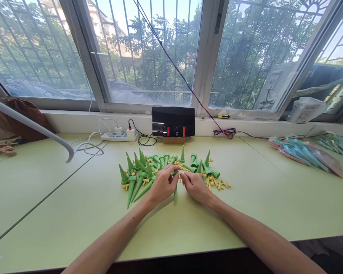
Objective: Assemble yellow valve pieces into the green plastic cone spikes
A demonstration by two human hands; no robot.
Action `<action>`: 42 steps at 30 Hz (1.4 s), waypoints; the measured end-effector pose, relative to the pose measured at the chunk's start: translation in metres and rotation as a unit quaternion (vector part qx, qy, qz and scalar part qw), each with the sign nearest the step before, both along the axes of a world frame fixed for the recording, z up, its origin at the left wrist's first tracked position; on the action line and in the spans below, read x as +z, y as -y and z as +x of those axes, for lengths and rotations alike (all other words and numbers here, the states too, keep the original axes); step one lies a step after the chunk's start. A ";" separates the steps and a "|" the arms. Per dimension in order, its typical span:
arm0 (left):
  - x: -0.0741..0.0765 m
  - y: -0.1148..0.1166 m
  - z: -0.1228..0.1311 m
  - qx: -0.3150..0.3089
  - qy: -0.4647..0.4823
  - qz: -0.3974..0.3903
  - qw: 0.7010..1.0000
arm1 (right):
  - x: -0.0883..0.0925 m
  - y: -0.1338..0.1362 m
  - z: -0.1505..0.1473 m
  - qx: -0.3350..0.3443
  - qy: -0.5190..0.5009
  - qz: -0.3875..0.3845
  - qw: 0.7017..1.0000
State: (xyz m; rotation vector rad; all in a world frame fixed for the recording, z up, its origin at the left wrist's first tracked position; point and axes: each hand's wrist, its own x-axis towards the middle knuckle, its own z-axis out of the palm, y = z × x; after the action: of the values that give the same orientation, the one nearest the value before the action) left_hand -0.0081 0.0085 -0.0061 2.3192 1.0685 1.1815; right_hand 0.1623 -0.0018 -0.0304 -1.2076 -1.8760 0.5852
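Observation:
Near the middle of the table, my left hand [163, 184] is closed on a green plastic spike [175, 195] whose tip points down. Close against it, my right hand [196, 187] pinches a small yellow plastic piece [180, 179], partly hidden by the fingers. Green cone-shaped spikes [133, 190] lie and stand in a heap to the left of and behind my hands. More spikes [208, 170] and loose yellow valve-like pieces [215, 183] are just beyond and to the right of my right hand.
Behind the heap a dark tablet [173, 114] and a lit phone [175, 131] lean on a cardboard stand. A white power strip [118, 137] with cables sits at the back left. Plastic bags [305, 154] lie at the right. A white curved arm [31, 120] juts in from the left.

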 end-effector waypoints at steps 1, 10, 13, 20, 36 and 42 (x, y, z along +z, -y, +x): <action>0.000 0.000 0.000 -0.004 0.000 -0.004 1.000 | 0.000 0.000 0.000 -0.002 -0.002 0.001 1.000; 0.001 0.002 0.000 -0.039 -0.020 -0.012 0.999 | 0.002 0.001 0.000 -0.003 -0.027 -0.008 1.000; 0.001 0.002 0.000 -0.040 -0.022 -0.014 0.999 | 0.003 0.002 -0.001 -0.005 -0.029 -0.013 0.999; -0.001 -0.001 0.000 -0.015 -0.012 -0.013 1.000 | 0.006 0.004 -0.001 -0.003 -0.042 -0.021 0.999; -0.001 0.000 0.000 -0.028 -0.015 -0.030 0.999 | 0.009 0.006 0.000 0.001 -0.050 -0.032 0.998; 0.000 0.001 0.000 -0.037 -0.013 -0.030 0.999 | 0.005 0.002 0.001 -0.014 -0.022 0.007 1.000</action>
State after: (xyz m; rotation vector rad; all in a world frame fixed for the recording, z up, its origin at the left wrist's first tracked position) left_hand -0.0079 0.0073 -0.0061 2.3129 1.0039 1.0799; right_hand 0.1635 -0.0035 -0.0251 -1.2009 -1.8201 0.5789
